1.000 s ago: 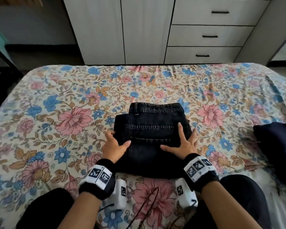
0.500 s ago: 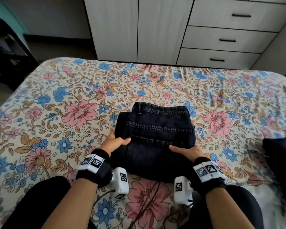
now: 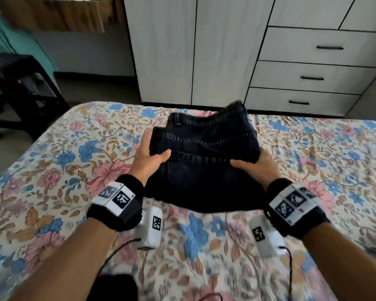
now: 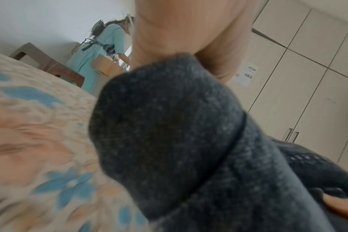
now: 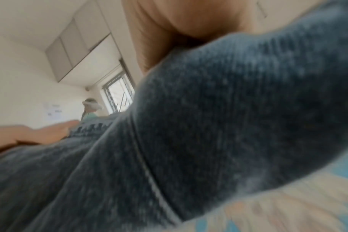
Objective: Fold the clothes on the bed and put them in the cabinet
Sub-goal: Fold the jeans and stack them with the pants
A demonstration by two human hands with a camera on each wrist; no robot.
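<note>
A folded pair of dark denim jeans (image 3: 206,157) is held a little above the floral bed (image 3: 63,170). My left hand (image 3: 148,155) grips its left edge, thumb on top and fingers underneath. My right hand (image 3: 256,164) grips the right edge the same way. The white cabinet (image 3: 182,51) with closed doors stands beyond the bed's far edge. In the left wrist view the jeans (image 4: 179,141) fill the middle below my palm. The jeans (image 5: 209,125) also fill the right wrist view, blurred.
Three closed drawers (image 3: 313,77) with black handles sit right of the cabinet doors. A dark chair or table (image 3: 13,83) stands off the bed's left side. Another person in a teal top (image 4: 101,51) stands far off across the room.
Both hands went from lying flat on the jeans to gripping their sides and have lifted the folded jeans off the bed, toward the cabinet. The head view has tilted up and moved forward.
</note>
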